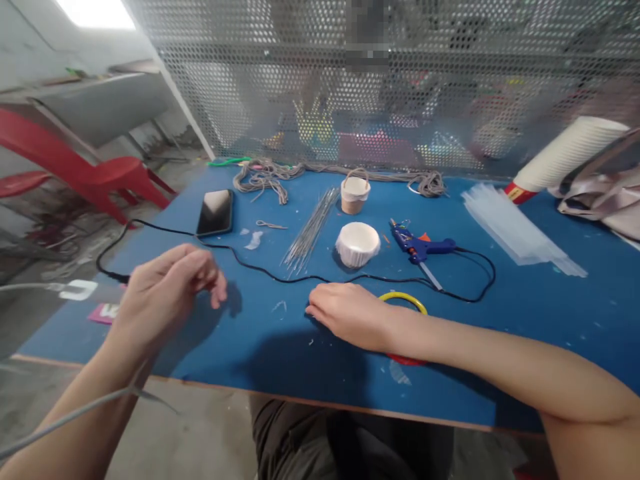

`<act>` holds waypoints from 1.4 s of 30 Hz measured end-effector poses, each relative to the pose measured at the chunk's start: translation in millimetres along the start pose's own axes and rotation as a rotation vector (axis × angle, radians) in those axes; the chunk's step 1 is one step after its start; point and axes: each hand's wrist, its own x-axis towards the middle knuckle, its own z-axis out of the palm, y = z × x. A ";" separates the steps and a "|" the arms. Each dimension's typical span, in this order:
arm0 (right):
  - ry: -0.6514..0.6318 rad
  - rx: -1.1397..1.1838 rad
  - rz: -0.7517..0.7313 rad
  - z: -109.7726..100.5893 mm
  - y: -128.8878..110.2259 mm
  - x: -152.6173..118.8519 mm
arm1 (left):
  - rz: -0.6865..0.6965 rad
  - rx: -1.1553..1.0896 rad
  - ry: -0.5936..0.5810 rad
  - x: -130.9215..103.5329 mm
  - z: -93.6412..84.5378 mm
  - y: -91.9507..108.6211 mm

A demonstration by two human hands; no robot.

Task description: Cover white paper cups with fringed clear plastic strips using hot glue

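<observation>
My left hand [170,287] hovers above the left part of the table, its fingers loosely bent and slightly apart, with nothing visible in them. My right hand [347,313] rests low at the table's middle, fingers pressed together and turned down; whatever they may hold is hidden. Just beyond it stands a white fluted paper cup [358,245]. Behind that is a small basket [355,195] with a handle, white lining and brown base. A bundle of thin wires [313,230] lies left of the cups. A yellow ring [404,300] shows partly behind my right forearm.
A blue glue gun [423,245] lies right of the cup, its black cord [270,272] crossing the table. A phone [215,212], grey cord [265,177], translucent sheets [520,230] and stacked paper cups [570,157] lie around. A perforated metal panel [280,80] closes the back.
</observation>
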 end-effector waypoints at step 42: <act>0.369 0.380 0.169 -18.0 91.6 2.8 | 0.861 0.727 -0.662 74.2 111.1 -14.3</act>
